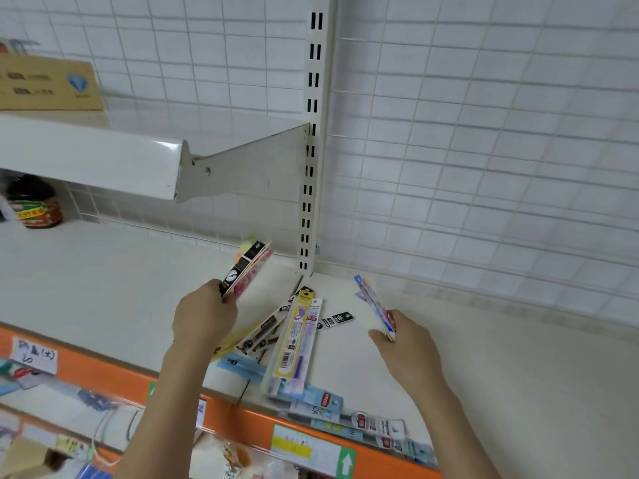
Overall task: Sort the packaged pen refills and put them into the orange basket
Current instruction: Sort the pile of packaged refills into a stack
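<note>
Far left: cardboard box (48,83) is seen on the upper shelf (90,160); dark jar (34,202) stands under it, at the back of the lower shelf (103,271).

Left hand (204,316) is raised above the lower shelf, fingers curled round a small stack of packs (247,267): black one in front, pink floral one behind, fanned up and away toward the upright post (311,167). Exact count in the stack cannot be told.

Between the hands: loose pile of refill packs (276,340) is spread on the shelf, from near the post base down to the orange front rail (242,421). Yellow pack (295,335) lies on top, long axis running front to back. Black packs are fanned under it to the left; one small black pack (335,320) lies just to its right. Blue/white packs (311,399) are strewn along the front edge, some overhanging the rail.

Right hand (411,344) is held above the shelf, right of the pile, apart from it. Thin blue/pink packs (375,305) are pinched between thumb and fingers, tilted up toward the wire-grid back wall (484,167).

Orange basket: not seen in view. Below the rail, bagged goods (52,409) are blurred.
</note>
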A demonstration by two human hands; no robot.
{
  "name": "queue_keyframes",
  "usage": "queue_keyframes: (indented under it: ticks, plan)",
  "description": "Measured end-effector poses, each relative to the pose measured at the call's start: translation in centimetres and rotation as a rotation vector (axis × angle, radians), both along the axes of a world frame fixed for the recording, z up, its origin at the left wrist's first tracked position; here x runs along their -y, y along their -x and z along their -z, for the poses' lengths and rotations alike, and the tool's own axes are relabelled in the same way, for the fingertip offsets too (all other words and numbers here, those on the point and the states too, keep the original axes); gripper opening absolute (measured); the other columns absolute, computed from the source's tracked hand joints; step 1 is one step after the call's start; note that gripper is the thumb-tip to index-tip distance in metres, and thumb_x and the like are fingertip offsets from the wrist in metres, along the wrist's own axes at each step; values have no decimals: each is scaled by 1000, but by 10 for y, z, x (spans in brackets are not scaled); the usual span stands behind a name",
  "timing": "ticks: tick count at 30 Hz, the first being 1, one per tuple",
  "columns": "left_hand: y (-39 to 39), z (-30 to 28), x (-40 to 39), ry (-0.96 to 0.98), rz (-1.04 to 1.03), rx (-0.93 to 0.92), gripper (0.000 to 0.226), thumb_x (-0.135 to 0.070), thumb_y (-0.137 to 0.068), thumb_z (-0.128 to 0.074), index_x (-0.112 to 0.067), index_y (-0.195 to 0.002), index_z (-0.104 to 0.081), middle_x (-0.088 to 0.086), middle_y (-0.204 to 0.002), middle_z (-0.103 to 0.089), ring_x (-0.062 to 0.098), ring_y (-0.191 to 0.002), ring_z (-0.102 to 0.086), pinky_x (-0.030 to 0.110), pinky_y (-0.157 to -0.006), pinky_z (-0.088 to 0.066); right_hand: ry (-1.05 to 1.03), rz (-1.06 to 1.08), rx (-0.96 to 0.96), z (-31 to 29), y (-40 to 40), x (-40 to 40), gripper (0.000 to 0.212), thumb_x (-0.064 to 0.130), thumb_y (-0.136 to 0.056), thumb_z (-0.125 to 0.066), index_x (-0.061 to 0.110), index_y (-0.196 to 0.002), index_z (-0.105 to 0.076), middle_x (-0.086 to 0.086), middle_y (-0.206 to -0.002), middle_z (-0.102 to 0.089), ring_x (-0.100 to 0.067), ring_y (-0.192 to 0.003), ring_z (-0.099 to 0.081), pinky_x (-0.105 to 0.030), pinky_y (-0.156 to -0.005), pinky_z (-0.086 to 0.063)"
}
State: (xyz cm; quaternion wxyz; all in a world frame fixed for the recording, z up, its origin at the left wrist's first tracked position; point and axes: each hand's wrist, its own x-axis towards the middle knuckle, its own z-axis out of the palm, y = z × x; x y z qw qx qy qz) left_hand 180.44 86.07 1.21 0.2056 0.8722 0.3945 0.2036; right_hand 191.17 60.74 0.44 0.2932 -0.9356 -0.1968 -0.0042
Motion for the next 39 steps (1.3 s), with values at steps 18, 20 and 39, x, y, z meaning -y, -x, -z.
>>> queue_keyframes:
  ticks: [18,20,39]
  plan:
    - [36,1,-2,174,12,219,47,-50,-87,-51,-12,-60,-48,3,-56,-52,18,-56,-47,25,-49,-33,234,-132,-130,-1,26,-97,46,60,-84,-52,15,-83,-55,2,-70,-53,-19,-67,-53,-25,-53,-37]
    - [34,3,-1,185,20,216,46,-47,-89,-50,-12,-58,-46,3,-55,-51,18,-56,-47,25,-49,-33,224,-108,-158,-1,27,-99,39,54,-84,-56,16,-80,-50,3,-69,-50,-20,-70,-53,-25,-57,-38]
    - [33,-11,9,197,140,270,45,-42,-95,-38,-14,-61,-38,3,-55,-45,19,-53,-41,28,-48,-29,52,12,-241,1,9,-66,37,48,-84,-56,21,-66,-40,3,-64,-47,-20,-63,-49,-27,-51,-34]
